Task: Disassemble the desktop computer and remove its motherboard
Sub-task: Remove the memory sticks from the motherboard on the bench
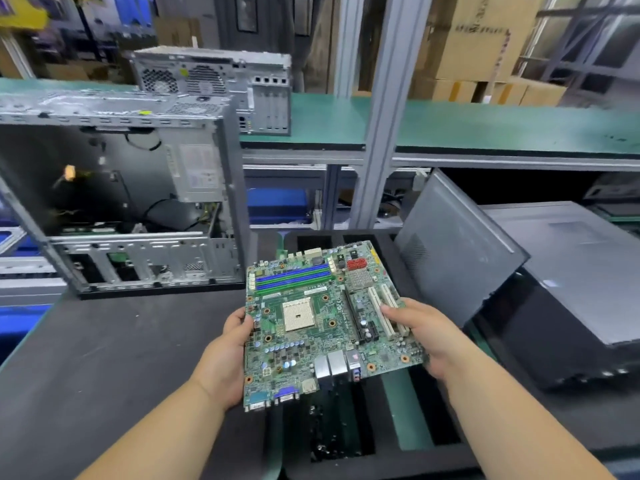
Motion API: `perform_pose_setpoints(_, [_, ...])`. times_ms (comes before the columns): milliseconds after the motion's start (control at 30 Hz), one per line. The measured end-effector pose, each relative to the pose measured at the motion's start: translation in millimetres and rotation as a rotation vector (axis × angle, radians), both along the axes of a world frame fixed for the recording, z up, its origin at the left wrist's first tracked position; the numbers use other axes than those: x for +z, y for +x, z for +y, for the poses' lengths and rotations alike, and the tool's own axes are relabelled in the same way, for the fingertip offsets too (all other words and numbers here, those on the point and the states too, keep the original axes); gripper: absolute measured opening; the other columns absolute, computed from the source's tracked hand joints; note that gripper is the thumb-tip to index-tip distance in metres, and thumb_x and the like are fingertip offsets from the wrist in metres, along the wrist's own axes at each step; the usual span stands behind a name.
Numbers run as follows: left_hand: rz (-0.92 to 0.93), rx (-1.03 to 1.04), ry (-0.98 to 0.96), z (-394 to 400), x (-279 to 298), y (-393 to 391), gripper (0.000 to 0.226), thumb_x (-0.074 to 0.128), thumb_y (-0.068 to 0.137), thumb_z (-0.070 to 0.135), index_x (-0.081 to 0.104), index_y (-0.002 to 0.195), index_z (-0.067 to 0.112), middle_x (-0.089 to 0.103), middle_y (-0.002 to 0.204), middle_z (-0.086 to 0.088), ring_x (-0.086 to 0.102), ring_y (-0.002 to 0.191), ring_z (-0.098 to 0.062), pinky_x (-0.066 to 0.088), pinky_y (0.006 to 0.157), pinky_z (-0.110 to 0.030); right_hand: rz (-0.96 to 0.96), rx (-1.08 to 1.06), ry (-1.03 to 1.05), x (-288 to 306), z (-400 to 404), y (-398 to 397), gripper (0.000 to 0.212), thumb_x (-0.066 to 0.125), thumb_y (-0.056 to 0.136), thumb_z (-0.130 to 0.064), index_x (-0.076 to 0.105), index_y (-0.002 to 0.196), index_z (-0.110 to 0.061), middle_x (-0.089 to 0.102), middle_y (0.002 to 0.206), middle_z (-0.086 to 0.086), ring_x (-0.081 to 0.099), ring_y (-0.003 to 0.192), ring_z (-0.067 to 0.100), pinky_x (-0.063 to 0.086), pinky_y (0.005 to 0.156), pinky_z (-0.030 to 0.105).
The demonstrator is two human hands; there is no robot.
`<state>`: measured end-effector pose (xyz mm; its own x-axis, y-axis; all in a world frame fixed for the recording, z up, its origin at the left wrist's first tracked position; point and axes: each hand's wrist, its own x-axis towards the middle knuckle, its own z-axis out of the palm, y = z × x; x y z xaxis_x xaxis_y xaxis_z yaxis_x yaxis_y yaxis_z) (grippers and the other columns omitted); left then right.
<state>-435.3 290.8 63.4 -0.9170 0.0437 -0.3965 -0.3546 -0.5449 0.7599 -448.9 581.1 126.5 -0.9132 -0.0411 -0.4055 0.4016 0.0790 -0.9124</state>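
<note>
Chassis (114,188) of the desktop computer is seen at the left, standing open on the dark bench (104,358), its side panel off and its bay showing only loose cables and the power supply. Further right, the left hand (228,355) is curled round the left edge of the motherboard (311,323), thumb on the top face and fingers hidden beneath. The board is held clear of the chassis and above the bench, over a slotted black tray (346,427), tilted slightly, with its port row turned toward the person and its memory slots at the far end. Its long axis is judged to run away from the body, angled a little to the right. The right edge is gripped by the right hand (422,330), fingers laid across the white expansion slots. The board is thus carried between both hands, about equally near to each. The removal is judged done; what remains is setting the board down, probably in the tray directly below. At the far right, a detached side panel (457,244) is leaned against another case (568,289).
</note>
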Motion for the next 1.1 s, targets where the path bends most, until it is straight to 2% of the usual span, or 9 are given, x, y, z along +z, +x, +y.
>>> perform_pose_setpoints(200, [0.055, -0.11, -0.161, 62.9, 5.6, -18.8, 0.044, 0.038, 0.102, 0.041, 0.042, 0.144, 0.027, 0.041, 0.146, 0.004, 0.04, 0.136, -0.02, 0.027, 0.115, -0.048, 0.115, -0.107, 0.012, 22.3, 63.4, 5.8, 0.018, 0.072, 0.083, -0.025, 0.073, 0.101, -0.02, 0.075, 0.101, 0.003, 0.068, 0.102, 0.029, 0.047, 0.096, 0.05])
perform_pose_setpoints(400, [0.076, -0.251, -0.465, 104.4, 1.2, -33.8, 0.033, 0.043, 0.102, 0.037, 0.048, 0.133, 0.03, 0.055, 0.127, 0.003, 0.056, 0.111, -0.013, 0.04, 0.102, -0.03, 0.216, -0.159, 0.087, 29.4, 96.2, 8.7, 0.009, 0.071, 0.085, -0.021, 0.065, 0.091, -0.024, 0.071, 0.076, -0.026, 0.064, 0.068, -0.012, 0.037, 0.065, 0.022])
perform_pose_setpoints(533, [0.14, -0.361, -0.854, 114.8, -20.4, -60.8, 0.03, 0.04, 0.102, 0.034, 0.052, 0.13, 0.034, 0.055, 0.133, 0.002, 0.056, 0.115, -0.015, 0.043, 0.103, -0.036, 0.245, -0.179, 0.164, 29.0, 107.5, 6.7, 0.016, 0.073, 0.084, -0.026, 0.061, 0.088, -0.034, 0.069, 0.089, -0.03, 0.061, 0.074, -0.018, 0.038, 0.067, 0.019])
perform_pose_setpoints(667, [0.299, -0.507, -1.144, 133.0, -34.4, -88.8, 0.031, 0.052, 0.097, 0.029, 0.054, 0.128, 0.031, 0.057, 0.128, 0.003, 0.058, 0.09, -0.002, 0.045, 0.075, -0.019, 0.239, -0.213, 0.397, 32.5, 113.7, 6.8, 0.071, 0.072, 0.083, -0.038, 0.04, 0.145, -0.025, 0.042, 0.149, -0.007, 0.046, 0.132, 0.013, 0.036, 0.104, 0.037])
perform_pose_setpoints(767, [0.452, -0.572, -1.397, 149.6, -43.8, -110.5, 0.051, 0.064, 0.089, 0.033, 0.048, 0.137, 0.021, 0.052, 0.135, -0.003, 0.053, 0.118, -0.02, 0.043, 0.098, -0.029, 0.26, -0.238, 0.525, 39.3, 115.8, 10.3, 0.082, 0.069, 0.082, -0.045, 0.029, 0.151, -0.022, 0.035, 0.154, -0.004, 0.04, 0.137, 0.02, 0.034, 0.109, 0.039])
perform_pose_setpoints(833, [0.574, -0.588, -1.576, 160.7, -47.7, -123.1, 0.069, 0.07, 0.081, 0.044, 0.044, 0.14, 0.019, 0.05, 0.136, -0.005, 0.046, 0.125, -0.026, 0.039, 0.105, -0.037, 0.237, -0.242, 0.657, 43.7, 116.3, 12.6, 0.08, 0.067, 0.084, -0.048, 0.029, 0.15, -0.025, 0.039, 0.151, -0.006, 0.056, 0.112, 0.005, 0.046, 0.088, 0.024])
perform_pose_setpoints(900, [0.665, -0.635, -1.717, 172.4, -51.4, -134.5, 0.082, 0.071, 0.072, 0.057, 0.042, 0.14, 0.019, 0.05, 0.134, -0.003, 0.043, 0.126, -0.027, 0.037, 0.105, -0.039, 0.179, -0.267, 0.817, 47.8, 116.3, 13.6, 0.077, 0.065, 0.087, -0.048, 0.028, 0.151, -0.027, 0.041, 0.148, -0.007, 0.05, 0.076, -0.007, 0.035, 0.059, 0.008])
perform_pose_setpoints(1000, [0.754, -0.735, -1.883, 189.0, -62.0, -147.7, 0.089, 0.066, 0.067, 0.068, 0.04, 0.136, 0.02, 0.049, 0.13, -0.001, 0.041, 0.124, -0.026, 0.032, 0.105, -0.038, 0.138, -0.297, 0.874, 52.3, 112.9, 14.7, 0.075, 0.064, 0.088, -0.046, 0.028, 0.151, -0.026, 0.045, 0.145, -0.004, 0.047, 0.074, 0.001, 0.03, 0.05, 0.011])
perform_pose_setpoints(1100, [0.784, -0.734, -1.924, 198.2, -71.6, -157.3, 0.084, 0.065, 0.063, 0.074, 0.041, 0.123, 0.019, 0.055, 0.111, 0.001, 0.051, 0.109, -0.023, 0.03, 0.1, -0.039, 0.11, -0.307, 0.893, 55.8, 105.9, 15.1, 0.073, 0.065, 0.088, -0.046, 0.03, 0.15, -0.026, 0.056, 0.113, -0.004, 0.051, 0.071, -0.007, 0.033, 0.045, 0.011])
